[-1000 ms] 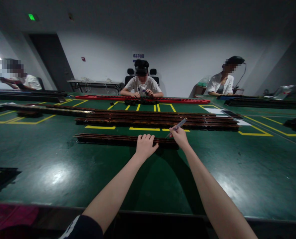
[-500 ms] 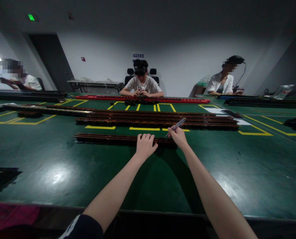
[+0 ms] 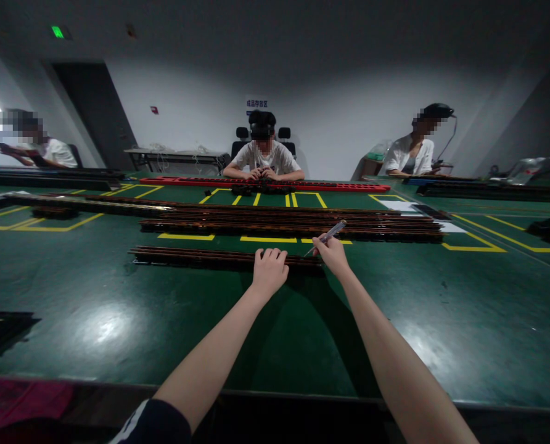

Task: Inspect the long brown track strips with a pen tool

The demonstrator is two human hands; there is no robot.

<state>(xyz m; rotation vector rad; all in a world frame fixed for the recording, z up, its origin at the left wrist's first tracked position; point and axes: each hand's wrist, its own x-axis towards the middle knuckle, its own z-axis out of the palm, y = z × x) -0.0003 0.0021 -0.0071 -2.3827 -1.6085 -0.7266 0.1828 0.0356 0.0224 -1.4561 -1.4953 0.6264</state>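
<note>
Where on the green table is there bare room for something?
Bare tabletop lies right of the right forearm, and between the left forearm and the near-left dark pile. Crowded: around the short strip bundle and the long strip stack beyond it.

We reach forward – our bare left forearm (image 3: 213,351) ends in a palm-down bare left hand (image 3: 269,271), fingers bent, our bare right forearm (image 3: 386,336) in a pinched bare right hand (image 3: 332,254).
</note>
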